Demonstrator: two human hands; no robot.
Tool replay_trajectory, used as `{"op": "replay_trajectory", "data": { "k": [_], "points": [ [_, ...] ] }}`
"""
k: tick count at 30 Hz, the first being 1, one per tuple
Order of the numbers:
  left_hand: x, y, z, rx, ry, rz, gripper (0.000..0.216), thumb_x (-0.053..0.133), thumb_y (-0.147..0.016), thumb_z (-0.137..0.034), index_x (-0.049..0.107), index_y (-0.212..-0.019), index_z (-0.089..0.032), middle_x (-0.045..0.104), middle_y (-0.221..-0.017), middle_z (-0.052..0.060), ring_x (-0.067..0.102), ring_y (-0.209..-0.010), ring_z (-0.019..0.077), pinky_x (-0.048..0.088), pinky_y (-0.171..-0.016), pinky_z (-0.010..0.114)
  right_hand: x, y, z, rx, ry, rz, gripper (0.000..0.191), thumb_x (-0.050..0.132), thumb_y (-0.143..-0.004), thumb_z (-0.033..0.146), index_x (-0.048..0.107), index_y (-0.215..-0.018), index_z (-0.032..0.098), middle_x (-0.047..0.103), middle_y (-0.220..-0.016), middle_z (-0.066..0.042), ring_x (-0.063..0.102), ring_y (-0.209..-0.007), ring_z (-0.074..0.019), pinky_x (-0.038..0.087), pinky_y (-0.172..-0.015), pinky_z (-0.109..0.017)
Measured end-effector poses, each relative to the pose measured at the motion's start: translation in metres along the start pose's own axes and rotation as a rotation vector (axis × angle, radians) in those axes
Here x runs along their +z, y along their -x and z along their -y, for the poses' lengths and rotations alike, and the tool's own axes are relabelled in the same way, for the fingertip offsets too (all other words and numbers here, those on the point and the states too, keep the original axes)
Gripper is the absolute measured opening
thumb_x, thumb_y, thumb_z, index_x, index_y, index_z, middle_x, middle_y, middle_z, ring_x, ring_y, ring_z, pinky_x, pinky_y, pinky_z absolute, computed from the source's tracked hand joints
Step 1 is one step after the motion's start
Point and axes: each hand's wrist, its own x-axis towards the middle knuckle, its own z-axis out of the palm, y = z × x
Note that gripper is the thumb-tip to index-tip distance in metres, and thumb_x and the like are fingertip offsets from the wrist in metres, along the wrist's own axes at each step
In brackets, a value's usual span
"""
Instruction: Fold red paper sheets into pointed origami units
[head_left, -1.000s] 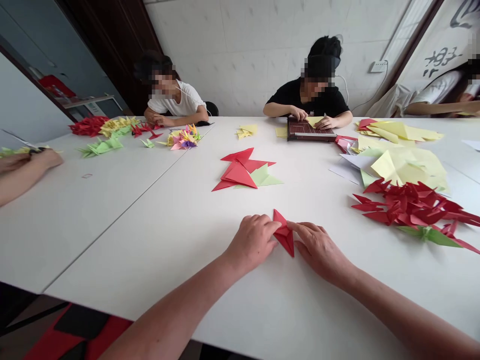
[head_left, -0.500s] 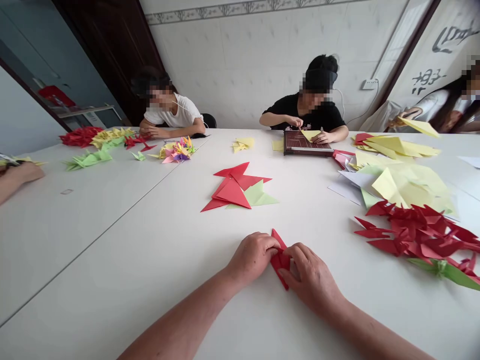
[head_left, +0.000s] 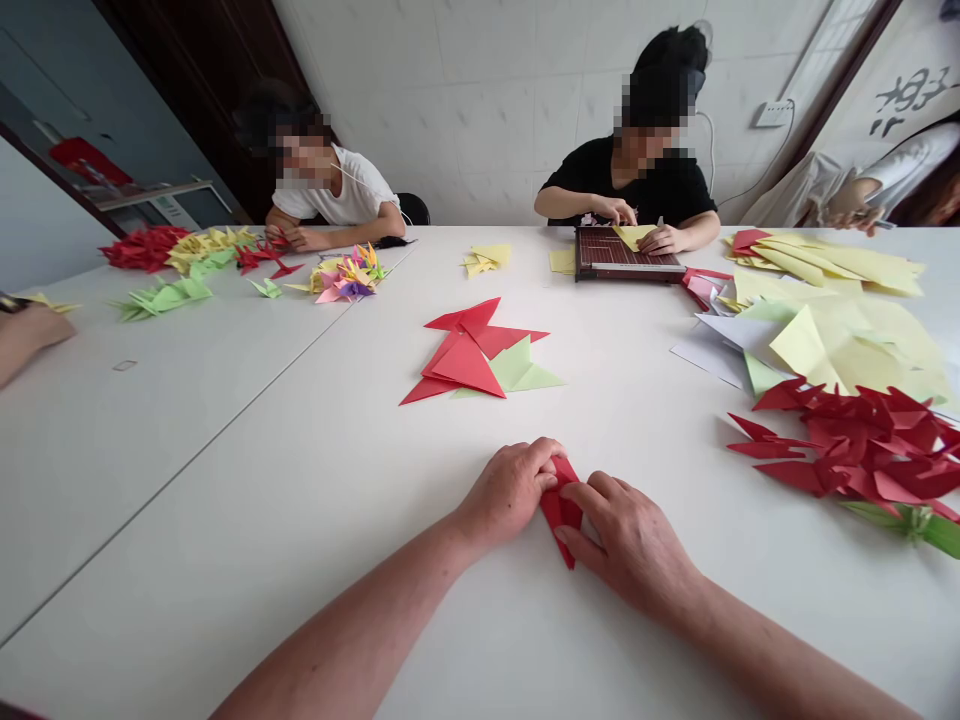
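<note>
At lower centre of frame, the red paper (head_left: 561, 508) has narrowed at its lower end, suggesting fold progress, with left hand (head_left: 506, 492) and right hand (head_left: 634, 540) fingers gripping it.

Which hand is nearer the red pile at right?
Right. The right hand is on the folded paper, left of the red pile; the left hand is on the paper's other side, farther left.

Open tabletop (head_left: 262, 510) leftward, red paper pile (head_left: 862, 445) rightward.

Red folded paper (head_left: 554, 513); pointed, slanting
</note>
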Motion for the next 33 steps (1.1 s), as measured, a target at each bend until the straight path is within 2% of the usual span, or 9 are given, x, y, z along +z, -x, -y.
{"op": "replay_trajectory", "data": {
  "k": [4, 8, 13, 15, 19, 24, 29, 33],
  "points": [
    [-0.001, 0.000, -0.002, 0.033, 0.004, 0.008, 0.024, 0.043, -0.084, -0.008, 0.055, -0.096, -0.025, 0.059, -0.072, -0.006, 0.056, -0.074, 0.0119, 0.045, -0.070, 0.024, 0.002, -0.001, 0.000, 0.080, -0.023, -0.015, 0.004, 0.054, -0.077, 0.019, 0.052, -0.075, 0.021, 0.052, -0.066, 0.001, 0.044, -0.054, -0.0112, 0.033, -0.051, -0.023],
    [0.000, 0.002, -0.003, 0.054, -0.012, -0.003, 0.021, 0.043, -0.086, -0.011, 0.055, -0.094, -0.026, 0.060, -0.074, -0.006, 0.056, -0.076, 0.0117, 0.045, -0.070, 0.023, 0.002, -0.002, 0.000, 0.148, -0.061, -0.027, 0.009, 0.051, -0.072, 0.013, 0.049, -0.077, 0.020, 0.052, -0.065, 0.002, 0.044, -0.053, -0.0103, 0.031, -0.049, -0.022],
    [0.002, 0.003, 0.001, 0.023, -0.044, -0.003, 0.022, 0.044, -0.088, -0.015, 0.057, -0.101, -0.027, 0.064, -0.086, -0.004, 0.057, -0.086, 0.0133, 0.047, -0.076, 0.026, -0.003, 0.001, -0.004, 0.122, -0.141, 0.010, 0.037, 0.044, -0.066, 0.004, 0.058, -0.096, 0.021, 0.057, -0.080, 0.000, 0.045, -0.055, -0.0092, 0.033, -0.049, -0.020],
    [0.002, 0.003, 0.002, 0.014, -0.066, 0.003, 0.025, 0.044, -0.087, -0.014, 0.058, -0.104, -0.026, 0.064, -0.089, -0.003, 0.058, -0.088, 0.0139, 0.048, -0.078, 0.026, -0.006, 0.002, -0.007, 0.109, -0.182, 0.035, 0.042, 0.042, -0.066, 0.002, 0.061, -0.096, 0.023, 0.057, -0.086, -0.001, 0.046, -0.056, -0.0085, 0.035, -0.050, -0.020],
    [0.002, 0.003, 0.002, 0.084, -0.149, 0.003, 0.030, 0.045, -0.086, -0.010, 0.060, -0.107, -0.027, 0.066, -0.093, -0.003, 0.058, -0.089, 0.0136, 0.047, -0.086, 0.029, -0.007, 0.003, -0.008, 0.159, -0.191, 0.015, 0.035, 0.041, -0.067, 0.000, 0.063, -0.085, 0.021, 0.057, -0.085, -0.002, 0.048, -0.058, -0.0088, 0.038, -0.053, -0.021],
    [0.007, 0.009, 0.002, 0.285, -0.259, -0.057, 0.034, 0.042, -0.091, -0.011, 0.062, -0.114, -0.027, 0.064, -0.097, 0.001, 0.058, -0.092, 0.0140, 0.046, -0.089, 0.031, -0.004, 0.003, -0.005, 0.213, -0.170, -0.040, 0.024, 0.043, -0.069, 0.003, 0.060, -0.072, 0.020, 0.054, -0.078, -0.001, 0.046, -0.055, -0.0087, 0.037, -0.052, -0.021],
    [0.008, 0.023, -0.004, 0.378, -0.419, -0.150, 0.029, 0.045, -0.090, -0.013, 0.068, -0.103, -0.025, 0.058, -0.115, 0.004, 0.054, -0.107, 0.0165, 0.039, -0.099, 0.036, -0.001, 0.007, -0.004, 0.232, -0.160, -0.051, 0.021, 0.043, -0.073, 0.006, 0.060, -0.071, 0.019, 0.054, -0.080, -0.001, 0.047, -0.058, -0.0092, 0.037, -0.055, -0.022],
    [0.002, 0.030, -0.007, 0.371, -0.533, -0.148, 0.023, 0.048, -0.090, -0.016, 0.069, -0.086, -0.022, 0.057, -0.116, 0.004, 0.051, -0.110, 0.0184, 0.037, -0.100, 0.038, 0.000, 0.008, -0.004, 0.247, -0.151, -0.049, 0.021, 0.043, -0.074, 0.007, 0.060, -0.073, 0.019, 0.054, -0.081, -0.001, 0.047, -0.059, -0.0095, 0.037, -0.056, -0.022]
  ]
}}
